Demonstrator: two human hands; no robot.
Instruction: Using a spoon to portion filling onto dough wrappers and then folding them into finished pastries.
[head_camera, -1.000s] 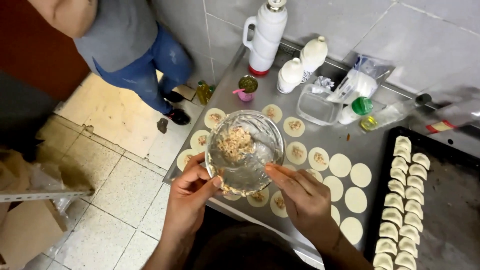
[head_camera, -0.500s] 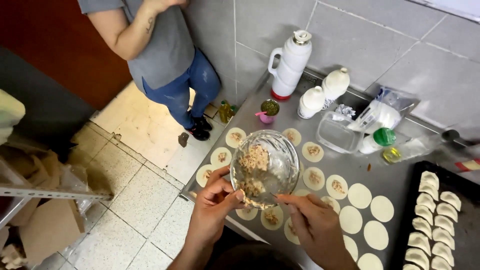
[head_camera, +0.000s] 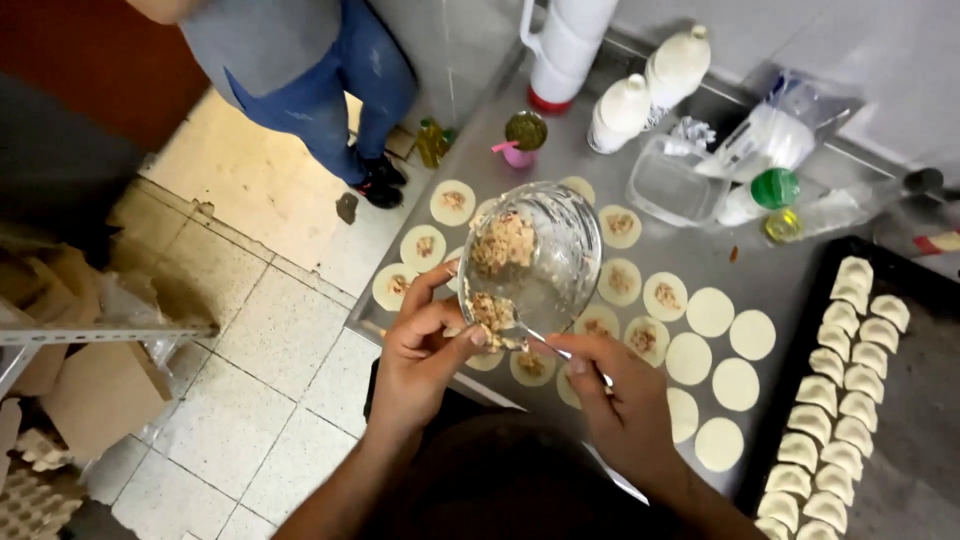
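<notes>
Above the counter (head_camera: 770, 275), a tilted glass bowl (head_camera: 545, 255) of filling is gripped at its lower rim by the left hand (head_camera: 425, 350); just right, a spoon (head_camera: 540, 338) is pinched by the right hand (head_camera: 620, 395), its tip inside the bowl.

a steel table (head_camera: 600, 180) stands against a grey tiled wall (head_camera: 880, 50); the speckled tile floor (head_camera: 260, 340) is worn and stained.
</notes>
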